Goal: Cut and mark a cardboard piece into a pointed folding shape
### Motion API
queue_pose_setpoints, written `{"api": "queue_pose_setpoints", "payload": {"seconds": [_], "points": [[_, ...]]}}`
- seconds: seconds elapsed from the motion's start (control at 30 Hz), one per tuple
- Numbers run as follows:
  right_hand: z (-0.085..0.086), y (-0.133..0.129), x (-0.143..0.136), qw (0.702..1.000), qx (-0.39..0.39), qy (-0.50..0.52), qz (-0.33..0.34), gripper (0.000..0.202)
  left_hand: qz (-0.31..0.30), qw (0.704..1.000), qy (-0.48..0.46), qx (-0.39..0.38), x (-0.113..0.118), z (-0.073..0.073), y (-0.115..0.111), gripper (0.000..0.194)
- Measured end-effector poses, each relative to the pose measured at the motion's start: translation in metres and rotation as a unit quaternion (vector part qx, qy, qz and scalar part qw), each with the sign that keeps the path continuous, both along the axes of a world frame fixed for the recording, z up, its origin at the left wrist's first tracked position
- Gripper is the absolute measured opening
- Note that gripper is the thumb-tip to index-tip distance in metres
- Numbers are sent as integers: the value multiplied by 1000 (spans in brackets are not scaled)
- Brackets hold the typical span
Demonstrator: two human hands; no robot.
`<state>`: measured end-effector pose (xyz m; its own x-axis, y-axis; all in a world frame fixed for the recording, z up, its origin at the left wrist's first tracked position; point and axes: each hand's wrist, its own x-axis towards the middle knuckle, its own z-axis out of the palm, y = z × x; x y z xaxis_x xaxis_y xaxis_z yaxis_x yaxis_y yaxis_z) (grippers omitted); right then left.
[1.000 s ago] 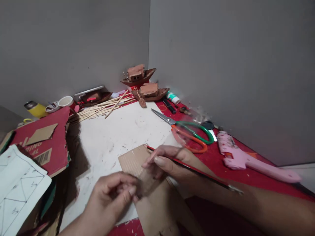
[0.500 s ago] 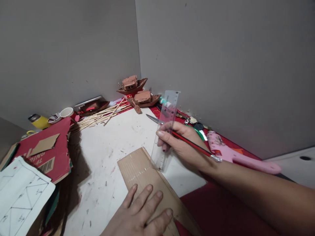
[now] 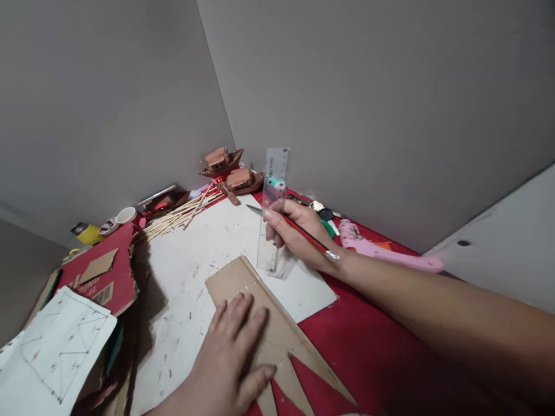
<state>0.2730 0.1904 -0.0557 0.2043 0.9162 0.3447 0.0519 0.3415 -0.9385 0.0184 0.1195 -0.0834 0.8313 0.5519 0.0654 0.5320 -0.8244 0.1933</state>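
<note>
My left hand (image 3: 236,352) lies flat on a piece of brown cardboard (image 3: 281,329), fingers spread. Pointed notches are cut into the near end of the cardboard, and red cloth shows through them. Just above its far end, my right hand (image 3: 299,231) is closed around a clear plastic ruler (image 3: 276,164), pinched between thumb and fingers. The same hand also keeps a red and black pencil (image 3: 309,236), its silver end toward the wrist. A grey pointed blade (image 3: 254,209) shows beyond the ruler; the rest of it is hidden.
Under the cardboard is a white board (image 3: 173,300) on a red cloth (image 3: 368,346). Brown model boats (image 3: 240,180) and thin wooden sticks (image 3: 186,211) lie at the back. A pink glue gun (image 3: 390,257) sits right; a red box (image 3: 124,248) and drawn paper (image 3: 65,346) stand left.
My right hand has lifted the ruler and pencil slightly away from the cardboard. My left hand has slid toward the cardboard's left edge, and the view has shifted, showing more notches.
</note>
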Motion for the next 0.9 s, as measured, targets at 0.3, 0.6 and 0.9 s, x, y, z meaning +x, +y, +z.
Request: {"api": "queue_pose_setpoints", "payload": {"seconds": [0.3,0.6,0.9], "points": [[-7,4,2,999,37,-13,27,30,273,948,-32,-158,7,40,66,103],[4,0,3,997,66,22,28,29,317,877,-132,-337,0,50,72,50],[25,-19,-1,987,98,115,58,39,436,726,-399,-352,-25,57,31,50]]}}
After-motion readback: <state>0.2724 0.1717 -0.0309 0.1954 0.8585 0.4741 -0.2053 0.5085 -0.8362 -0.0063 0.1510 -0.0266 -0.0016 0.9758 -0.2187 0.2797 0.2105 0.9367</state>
